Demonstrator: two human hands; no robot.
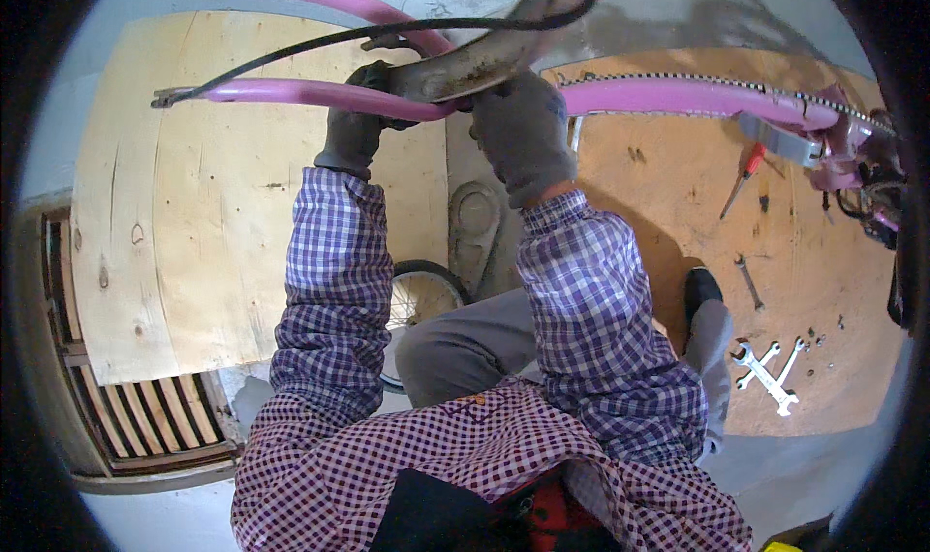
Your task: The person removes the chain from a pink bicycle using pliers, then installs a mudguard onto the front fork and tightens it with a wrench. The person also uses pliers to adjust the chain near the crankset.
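Checked sleeves lead to gloved hands, left hand (354,126) and right hand (521,131), both clamped on the pink bicycle frame (291,92), likely rigid, heavy, best held by its tubes.

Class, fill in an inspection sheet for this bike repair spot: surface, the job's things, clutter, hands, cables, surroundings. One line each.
Surface: wooden boards on a grey concrete floor.
Job's things: pink bike frame with a dirty mudguard across it.
Clutter: screwdriver, crossed spanners, another spanner and small bits on the right-hand board.
Hands: both gloved; left hand grips the frame tube, right hand is at the mudguard and tube.
Cables: black cable arcing over the frame.
Surroundings: small wheel by the knee, slatted pallet lower left.
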